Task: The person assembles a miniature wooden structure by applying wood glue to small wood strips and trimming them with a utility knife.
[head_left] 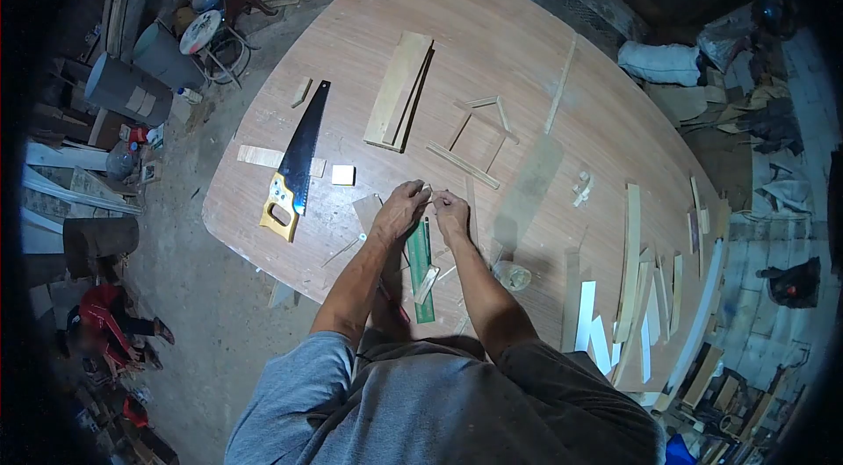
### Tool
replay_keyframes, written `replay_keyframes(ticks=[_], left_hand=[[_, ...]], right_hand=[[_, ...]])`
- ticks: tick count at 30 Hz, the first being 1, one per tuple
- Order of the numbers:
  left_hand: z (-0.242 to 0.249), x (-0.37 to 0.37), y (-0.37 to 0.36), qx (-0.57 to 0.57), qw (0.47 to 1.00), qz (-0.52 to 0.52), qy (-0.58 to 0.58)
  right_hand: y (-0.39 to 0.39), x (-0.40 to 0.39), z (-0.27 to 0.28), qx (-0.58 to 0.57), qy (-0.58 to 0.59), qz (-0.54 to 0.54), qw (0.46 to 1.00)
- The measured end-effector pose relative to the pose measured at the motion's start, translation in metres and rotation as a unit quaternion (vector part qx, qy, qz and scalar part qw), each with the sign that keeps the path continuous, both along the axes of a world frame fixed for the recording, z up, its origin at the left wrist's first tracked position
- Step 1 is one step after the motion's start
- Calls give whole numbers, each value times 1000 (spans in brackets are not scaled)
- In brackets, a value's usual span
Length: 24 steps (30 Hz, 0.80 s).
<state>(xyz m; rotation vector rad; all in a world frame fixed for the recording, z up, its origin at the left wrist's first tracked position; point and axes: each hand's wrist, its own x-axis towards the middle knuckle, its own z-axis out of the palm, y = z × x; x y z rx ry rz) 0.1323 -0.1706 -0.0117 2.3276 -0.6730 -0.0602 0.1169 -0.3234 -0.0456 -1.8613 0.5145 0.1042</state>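
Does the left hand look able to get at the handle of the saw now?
Likely yes: only low, flat pieces lie between the left hand and the yellow saw handle, though the hand seems busy.

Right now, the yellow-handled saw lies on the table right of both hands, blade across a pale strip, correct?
Not quite: the head view shows the yellow-handled saw left of both the left hand and the right hand. It does lie on the table, its blade across a pale strip.

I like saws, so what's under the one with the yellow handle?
Pale flat wood pokes out on both sides of the saw. The part underneath is covered, so I can't tell if it's one piece.
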Motion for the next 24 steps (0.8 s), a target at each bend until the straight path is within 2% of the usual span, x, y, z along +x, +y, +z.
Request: replay_keyframes(ticks=[5,13,15,19,21,22,24], left_hand=[[2,0,0,5,1000,-3,-12],[7,1,0,8,999,-10,-37],[8,0,0,35,999,-14,-17],[7,0,0,38,999,-11,-16],[5,0,-1,34,999,-5,-21],[4,1,-1,34,999,-5,-21],[2,2,-2,22,999,-2,-47]], right_hand=[[2,0,-11,-6,-19,-11,1000],[1,-1,9,-22,-2,19,1000],[-1,-3,12,68,39,-9,997],[-9,-7,6,148,57,-70,985],[-15,-6,-15,-18,0,12,1000],[-11,-5,2,-19,1,12,1000],[-4,-5,30,-117,9,75,990]])
